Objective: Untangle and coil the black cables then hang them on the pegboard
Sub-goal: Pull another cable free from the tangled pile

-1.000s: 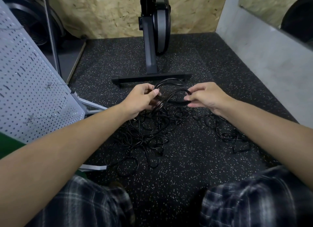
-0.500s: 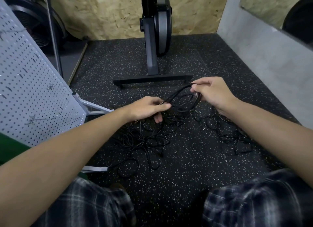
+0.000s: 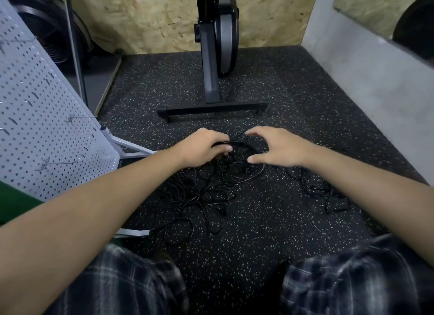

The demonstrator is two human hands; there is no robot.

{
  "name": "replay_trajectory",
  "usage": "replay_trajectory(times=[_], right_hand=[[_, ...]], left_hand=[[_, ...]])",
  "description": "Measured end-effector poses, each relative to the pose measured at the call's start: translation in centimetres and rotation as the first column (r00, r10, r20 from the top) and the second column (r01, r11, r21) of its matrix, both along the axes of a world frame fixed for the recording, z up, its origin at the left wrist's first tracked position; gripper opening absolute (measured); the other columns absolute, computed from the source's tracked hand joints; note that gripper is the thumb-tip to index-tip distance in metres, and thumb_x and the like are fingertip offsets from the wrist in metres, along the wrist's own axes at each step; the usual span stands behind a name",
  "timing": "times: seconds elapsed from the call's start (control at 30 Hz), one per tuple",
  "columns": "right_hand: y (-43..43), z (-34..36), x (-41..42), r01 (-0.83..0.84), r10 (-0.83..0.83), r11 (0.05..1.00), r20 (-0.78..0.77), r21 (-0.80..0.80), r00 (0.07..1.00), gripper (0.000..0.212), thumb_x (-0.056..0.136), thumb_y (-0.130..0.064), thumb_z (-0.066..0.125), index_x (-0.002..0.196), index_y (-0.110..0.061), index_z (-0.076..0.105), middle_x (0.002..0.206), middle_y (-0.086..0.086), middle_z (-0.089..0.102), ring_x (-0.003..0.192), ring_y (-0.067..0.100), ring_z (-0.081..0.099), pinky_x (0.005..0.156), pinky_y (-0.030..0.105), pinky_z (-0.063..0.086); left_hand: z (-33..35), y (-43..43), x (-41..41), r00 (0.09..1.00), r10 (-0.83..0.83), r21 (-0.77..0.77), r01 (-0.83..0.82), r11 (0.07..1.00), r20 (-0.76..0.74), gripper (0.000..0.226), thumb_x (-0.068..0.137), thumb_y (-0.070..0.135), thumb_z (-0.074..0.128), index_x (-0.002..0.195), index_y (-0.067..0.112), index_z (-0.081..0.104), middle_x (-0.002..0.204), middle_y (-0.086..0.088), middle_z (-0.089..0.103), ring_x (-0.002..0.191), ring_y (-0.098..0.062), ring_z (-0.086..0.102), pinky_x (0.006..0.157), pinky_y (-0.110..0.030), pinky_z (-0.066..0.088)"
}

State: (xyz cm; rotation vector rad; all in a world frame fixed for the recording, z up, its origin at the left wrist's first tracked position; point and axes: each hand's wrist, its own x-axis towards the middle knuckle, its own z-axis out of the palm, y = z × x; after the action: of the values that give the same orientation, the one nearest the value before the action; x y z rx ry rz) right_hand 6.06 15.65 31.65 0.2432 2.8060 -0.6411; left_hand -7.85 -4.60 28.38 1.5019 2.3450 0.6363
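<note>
Head view, looking down at a speckled black floor between the person's plaid-clad legs. Both bare arms reach forward to a tangle of thin black cables lying on the floor in front of the knees. Left hand is curled, its fingers wrapped over a looped strand at the far edge of the tangle and gripping it. Right hand is spread wide in an arch, thumb and forefinger far apart, poised over the same loops just beside the left hand. It grips nothing, and whether its fingertips touch the strands cannot be told. A smaller clump of cable trails under the right forearm, partly hidden by it. Black strands blend into the dark floor, so single cables and their ends are hard to follow. Pegboard stands tilted at the left, cut off by the frame edge, with wire hooks sticking out. Machine base stands beyond the hands, its top cut off.
</note>
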Motion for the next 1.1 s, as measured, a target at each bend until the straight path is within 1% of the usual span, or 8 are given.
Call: replay_trajectory(times=[0.13, 0.27, 0.43, 0.53, 0.63, 0.77, 0.93, 1.1], right_hand=[[-0.8, -1.3, -0.6, -0.012, -0.004, 0.987, -0.103, -0.158, 0.995, 0.015, 0.103, -0.036, 0.064, 0.114, -0.026, 0.066, 0.098, -0.016, 0.073, 0.081, 0.001, 0.066, 0.075, 0.029, 0.051], [-0.1, -0.2, -0.4, -0.011, -0.046, 0.961, -0.199, -0.276, 0.979, 0.020, 0.108, -0.036, 0.053, 0.097, -0.030, 0.069, 0.076, -0.012, 0.062, 0.068, 0.009, 0.064, 0.074, 0.037, 0.053], [-0.1, 1.8, 0.4, -0.056, -0.037, 0.949, -0.286, -0.310, 0.958, 0.021, 0.109, -0.031, 0.052, 0.096, -0.025, 0.066, 0.072, -0.006, 0.057, 0.064, 0.011, 0.054, 0.066, 0.028, 0.045], [0.5, 2.2, 0.4, -0.022, -0.039, 0.977, -0.280, -0.212, 0.959, 0.022, 0.109, -0.033, 0.052, 0.093, -0.029, 0.067, 0.077, 0.005, 0.065, 0.066, 0.011, 0.057, 0.065, 0.029, 0.043], [1.4, 1.3, 0.2, 0.026, -0.035, 0.996, -0.098, -0.088, 0.995, 0.012, 0.105, -0.035, 0.060, 0.104, -0.028, 0.070, 0.089, -0.001, 0.073, 0.065, 0.006, 0.058, 0.063, 0.025, 0.044], [0.7, 0.5, 0.1, -0.047, 0.045, 0.999, -0.053, -0.026, 0.998, 0.070, 0.091, -0.052, 0.075, 0.151, -0.029, 0.047, 0.137, -0.015, 0.058, 0.081, -0.004, 0.058, 0.083, 0.023, 0.044], [-0.3, 0.3, -0.4, -0.093, 0.076, 0.988, -0.136, -0.125, 0.988, 0.021, 0.102, -0.037, 0.067, 0.119, -0.025, 0.070, 0.109, -0.009, 0.073, 0.090, 0.001, 0.067, 0.083, 0.025, 0.053], [-0.3, 0.9, 0.4, -0.139, 0.116, 0.981, -0.163, -0.136, 0.980, 0.017, 0.103, -0.038, 0.064, 0.109, -0.024, 0.070, 0.095, -0.004, 0.069, 0.080, 0.006, 0.064, 0.073, 0.024, 0.050]], left_hand=[[1.3, 1.0, 0.3, 1.000, -0.003, 0.098, 0.003, 0.995, -0.003, 0.023, 0.107, 0.028, 0.057, 0.091, 0.014, 0.067, 0.077, 0.003, 0.069, 0.069, -0.002, 0.059, 0.063, -0.011, 0.040], [1.5, 0.5, -0.2, 0.996, 0.064, 0.062, -0.068, 0.996, 0.066, 0.023, 0.106, 0.037, 0.058, 0.095, 0.019, 0.070, 0.085, 0.006, 0.074, 0.075, -0.008, 0.065, 0.066, -0.022, 0.048], [-2.1, -1.2, -1.9, 0.975, 0.173, -0.284, -0.127, 0.950, 0.142, 0.026, 0.104, 0.043, 0.060, 0.099, 0.021, 0.073, 0.100, -0.003, 0.077, 0.089, -0.021, 0.071, 0.086, -0.036, 0.055], [-2.8, -2.8, -3.0, 0.956, 0.250, -0.345, -0.186, 0.920, 0.152, 0.034, 0.106, 0.050, 0.051, 0.107, 0.021, 0.069, 0.105, -0.006, 0.075, 0.101, -0.027, 0.069, 0.092, -0.039, 0.053], [-2.1, -2.9, -3.3, 0.963, 0.244, -0.295, -0.202, 0.934, 0.115, 0.035, 0.109, 0.046, 0.046, 0.107, 0.016, 0.065, 0.101, -0.004, 0.073, 0.093, -0.026, 0.068, 0.083, -0.038, 0.053], [0.0, -0.3, -0.7, 0.998, 0.053, -0.189, -0.057, 0.980, -0.023, 0.029, 0.109, 0.039, 0.052, 0.095, 0.014, 0.060, 0.076, 0.000, 0.061, 0.066, -0.014, 0.056, 0.058, -0.028, 0.038], [2.4, 1.3, 0.2, 0.999, 0.017, 0.049, -0.015, 0.999, -0.046, 0.032, 0.100, 0.044, 0.067, 0.088, 0.015, 0.065, 0.072, 0.002, 0.064, 0.059, -0.006, 0.052, 0.055, -0.020, 0.036], [2.5, 0.8, 0.0, 0.970, 0.076, 0.207, -0.125, 0.970, 0.230, 0.031, 0.095, 0.044, 0.073, 0.088, 0.015, 0.067, 0.063, 0.012, 0.060, 0.052, -0.004, 0.053, 0.057, -0.025, 0.045]])
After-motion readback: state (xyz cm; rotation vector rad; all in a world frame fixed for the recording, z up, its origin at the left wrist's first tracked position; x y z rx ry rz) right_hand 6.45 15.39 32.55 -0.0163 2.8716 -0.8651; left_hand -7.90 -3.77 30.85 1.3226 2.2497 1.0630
